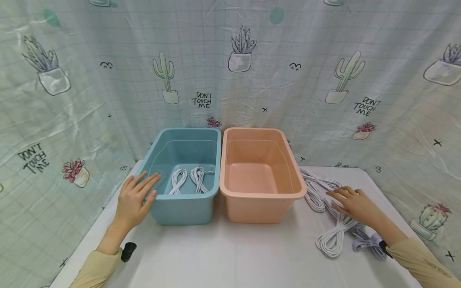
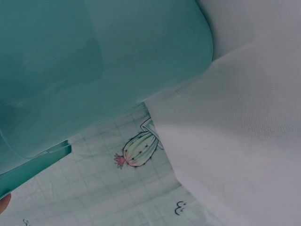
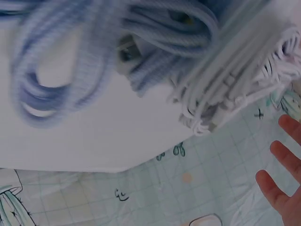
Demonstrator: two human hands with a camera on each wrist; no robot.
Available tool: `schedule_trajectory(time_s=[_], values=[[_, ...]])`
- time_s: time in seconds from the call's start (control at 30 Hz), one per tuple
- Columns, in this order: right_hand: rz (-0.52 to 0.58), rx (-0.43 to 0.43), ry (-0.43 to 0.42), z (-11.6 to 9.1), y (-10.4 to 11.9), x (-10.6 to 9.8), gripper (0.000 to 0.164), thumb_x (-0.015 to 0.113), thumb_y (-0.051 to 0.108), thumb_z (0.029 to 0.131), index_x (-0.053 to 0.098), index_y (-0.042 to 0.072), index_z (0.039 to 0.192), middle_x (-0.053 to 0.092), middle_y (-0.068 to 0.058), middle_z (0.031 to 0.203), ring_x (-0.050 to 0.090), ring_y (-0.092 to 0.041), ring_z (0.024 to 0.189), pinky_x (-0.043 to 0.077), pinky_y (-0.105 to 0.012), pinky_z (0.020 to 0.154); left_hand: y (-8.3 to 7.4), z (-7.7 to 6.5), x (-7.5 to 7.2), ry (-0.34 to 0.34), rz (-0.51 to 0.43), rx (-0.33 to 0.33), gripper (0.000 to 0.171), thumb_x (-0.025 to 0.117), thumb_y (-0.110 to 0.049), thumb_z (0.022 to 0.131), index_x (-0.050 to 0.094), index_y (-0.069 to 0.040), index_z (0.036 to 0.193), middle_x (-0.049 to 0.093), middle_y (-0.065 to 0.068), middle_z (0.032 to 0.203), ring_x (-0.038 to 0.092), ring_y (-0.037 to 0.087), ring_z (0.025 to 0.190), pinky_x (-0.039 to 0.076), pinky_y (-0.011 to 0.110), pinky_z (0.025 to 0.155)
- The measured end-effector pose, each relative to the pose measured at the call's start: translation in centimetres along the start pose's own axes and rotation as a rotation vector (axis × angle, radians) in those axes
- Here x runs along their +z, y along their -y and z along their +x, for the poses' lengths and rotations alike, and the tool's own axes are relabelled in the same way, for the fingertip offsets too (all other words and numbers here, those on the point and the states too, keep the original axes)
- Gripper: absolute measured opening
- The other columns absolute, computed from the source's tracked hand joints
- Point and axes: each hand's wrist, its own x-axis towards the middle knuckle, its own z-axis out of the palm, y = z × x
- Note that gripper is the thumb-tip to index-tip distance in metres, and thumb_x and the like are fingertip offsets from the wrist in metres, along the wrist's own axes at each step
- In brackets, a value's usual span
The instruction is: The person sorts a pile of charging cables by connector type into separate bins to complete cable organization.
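At the near left corner of the blue bin, my left hand is held with fingers spread out over the rim. It holds nothing; only a fingertip shows in the left wrist view. Two white cable bundles lie inside that bin. Over on the right, my right hand hovers above a pile of bundled white cables, its fingers loosely extended and apart. Beneath its wrist lies a purple cable bundle, seen large and blurred in the right wrist view, with white cables beside it.
An orange bin with nothing in it stands against the blue bin's right side. The white table carries both bins and the cables. A patterned curtain encloses the back and both sides.
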Motion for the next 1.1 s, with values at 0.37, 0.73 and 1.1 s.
schedule_trajectory(time_s=[0.37, 0.73, 1.1], values=[[0.008, -0.085, 0.099, -2.4, 2.5, 0.5, 0.037, 0.060, 0.042, 0.079, 0.062, 0.019, 0.109, 0.062, -0.005, 0.104, 0.056, -0.027, 0.096, 0.045, -0.045, 0.070, -0.1, 0.1, 0.0, 0.011, 0.003, -0.004, 0.043, 0.038, -0.039, 0.092, 0.058, -0.013, 0.120, 0.061, 0.013, 0.115, 0.047, 0.037, 0.115, 0.025, 0.054, 0.102], [0.097, -0.024, 0.139, -4.4, 3.6, 0.3, 0.031, 0.063, 0.046, 0.074, 0.065, 0.027, 0.098, 0.064, 0.000, 0.105, 0.051, -0.027, 0.104, 0.039, -0.047, 0.079, 0.0, 0.0, -0.1, 0.008, 0.005, -0.008, 0.043, 0.038, -0.039, 0.092, 0.058, -0.014, 0.120, 0.061, 0.013, 0.114, 0.048, 0.038, 0.114, 0.025, 0.054, 0.101], [0.100, -0.192, 0.039, -4.9, 1.9, 0.5, 0.044, 0.065, 0.052, 0.067, 0.064, 0.026, 0.103, 0.061, 0.003, 0.113, -0.001, 0.009, 0.134, 0.037, -0.039, 0.072, 0.1, 0.0, 0.0, 0.015, 0.002, -0.007, 0.043, 0.038, -0.039, 0.092, 0.058, -0.014, 0.120, 0.061, 0.012, 0.115, 0.047, 0.037, 0.115, 0.024, 0.054, 0.102]])
